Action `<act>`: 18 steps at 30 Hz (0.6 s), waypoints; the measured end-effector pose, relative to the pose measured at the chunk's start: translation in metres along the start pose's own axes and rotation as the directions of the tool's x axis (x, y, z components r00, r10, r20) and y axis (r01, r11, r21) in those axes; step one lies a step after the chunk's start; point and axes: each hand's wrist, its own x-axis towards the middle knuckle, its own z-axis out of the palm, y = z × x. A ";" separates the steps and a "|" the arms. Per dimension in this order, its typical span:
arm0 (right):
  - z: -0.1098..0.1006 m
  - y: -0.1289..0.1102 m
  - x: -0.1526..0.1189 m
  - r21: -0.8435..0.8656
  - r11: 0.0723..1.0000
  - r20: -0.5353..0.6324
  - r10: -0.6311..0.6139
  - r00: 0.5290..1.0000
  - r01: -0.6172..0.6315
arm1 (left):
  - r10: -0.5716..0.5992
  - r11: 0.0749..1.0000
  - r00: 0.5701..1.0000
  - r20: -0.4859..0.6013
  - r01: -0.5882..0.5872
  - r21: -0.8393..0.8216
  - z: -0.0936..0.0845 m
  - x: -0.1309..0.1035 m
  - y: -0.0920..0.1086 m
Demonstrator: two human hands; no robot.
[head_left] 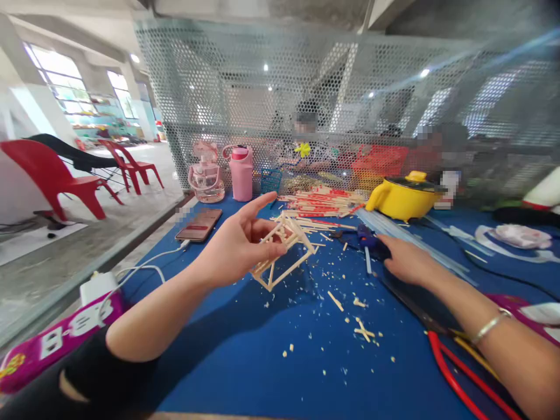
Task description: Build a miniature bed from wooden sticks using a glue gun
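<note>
My left hand (238, 245) pinches a small open frame of thin wooden sticks (292, 269) between thumb and fingers, its index finger stretched out. The frame is held tilted above the blue mat. At the right, my right hand (405, 259) is closed around the dark handle of a blue hot glue gun (366, 234), its fingers partly hidden. A whitish glue stick (368, 261) sticks out from the gun. Behind the frame lies a pile of wooden chopsticks (321, 201), many in red-printed wrappers. A small crossed-stick piece (364, 331) lies on the mat among cut bits.
Red-handled cutters (455, 373) lie under my right forearm. Clear glue sticks (411, 248) and a yellow pot (405, 198) are at the back right. A phone (199, 225), a pink bottle (241, 175) and a purple pack (61, 338) stand left. A perforated screen (262, 99) closes the back.
</note>
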 end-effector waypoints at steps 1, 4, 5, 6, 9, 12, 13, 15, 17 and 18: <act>0.003 0.001 0.001 0.002 1.000 -0.018 0.025 1.000 -0.025 | 0.003 1.000 1.000 -0.023 -0.003 0.008 0.000 -0.003 -0.001; 0.006 0.002 0.004 0.038 0.997 -0.067 0.076 0.995 -0.074 | -0.003 0.995 0.991 -0.133 0.017 0.102 -0.001 -0.007 -0.005; 0.006 0.001 0.005 0.054 0.995 -0.086 0.083 0.993 -0.078 | -0.012 0.990 0.986 -0.166 0.035 0.135 -0.001 -0.008 -0.006; 0.004 0.001 0.006 0.071 0.994 -0.111 0.093 0.989 -0.086 | -0.025 0.984 0.981 -0.191 0.057 0.167 -0.002 -0.008 -0.008; -0.012 -0.005 0.005 0.132 0.983 -0.233 0.157 0.960 -0.129 | -0.044 0.968 0.966 -0.255 0.105 0.230 -0.002 -0.008 -0.012; -0.042 -0.018 -0.007 0.239 0.961 -0.368 0.224 0.903 -0.141 | -0.006 0.972 0.947 -0.321 0.080 0.219 0.000 -0.009 -0.016; -0.054 -0.025 -0.014 0.281 0.953 -0.396 0.222 0.891 -0.112 | 0.007 0.977 0.944 -0.331 0.064 0.203 0.000 -0.010 -0.018; -0.076 -0.043 -0.035 0.430 0.901 -0.429 0.145 0.892 0.060 | 0.008 0.984 0.944 -0.330 0.051 0.168 0.001 -0.010 -0.022; -0.094 -0.066 -0.060 0.492 0.818 -0.493 -0.021 0.870 0.298 | -0.009 0.988 0.948 -0.318 0.057 0.143 0.002 -0.011 -0.025; -0.100 -0.078 -0.072 0.501 0.778 -0.494 -0.103 0.863 0.379 | -0.015 0.989 0.950 -0.313 0.061 0.137 0.002 -0.011 -0.026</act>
